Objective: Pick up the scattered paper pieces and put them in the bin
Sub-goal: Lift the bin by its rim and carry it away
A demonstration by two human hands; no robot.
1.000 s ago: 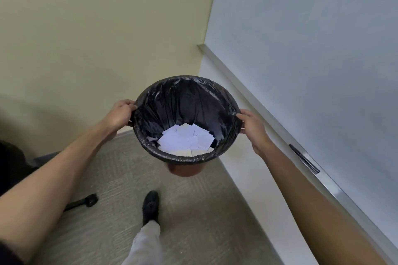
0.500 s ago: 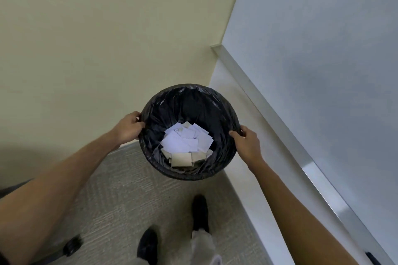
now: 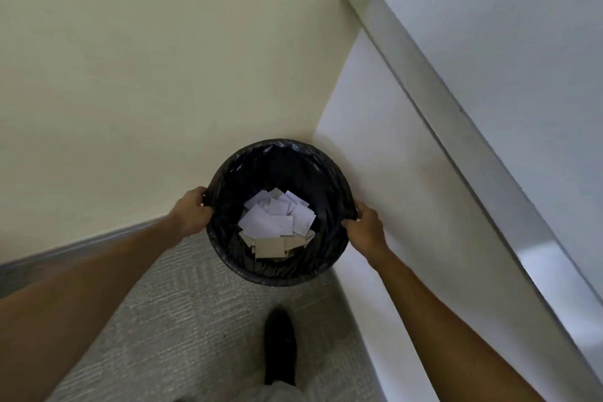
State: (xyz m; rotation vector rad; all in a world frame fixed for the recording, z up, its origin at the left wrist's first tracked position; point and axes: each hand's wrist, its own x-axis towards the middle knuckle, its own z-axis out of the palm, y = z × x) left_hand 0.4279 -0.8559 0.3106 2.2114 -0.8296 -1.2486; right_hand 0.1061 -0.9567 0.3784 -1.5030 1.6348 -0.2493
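I have the bin (image 3: 280,271) by its rim on both sides, down in the corner where the cream wall (image 3: 146,75) meets the white panel (image 3: 408,206). The paper pieces (image 3: 277,220), white ones on top and a few tan ones toward my side, lie in a heap at the bottom of the black liner, and I see none loose on the carpet (image 3: 182,320) around the bin.

The step in hand, as I judge it, is setting the bin into that corner. To do it well I would keep the rim level so the heap does not slide, lower both sides together, and let go only once the base sits flat; I cannot see whether the base touches the floor.

My left hand (image 3: 191,210) sits on the bin's left rim, its fingers (image 3: 200,192) curled over the edge and gripping liner and rim. My right hand (image 3: 365,228) holds the opposite rim, fingers hooked over it. Both forearms reach forward and down, roughly mirrored. One black shoe (image 3: 280,346) stands on the carpet just short of the bin.
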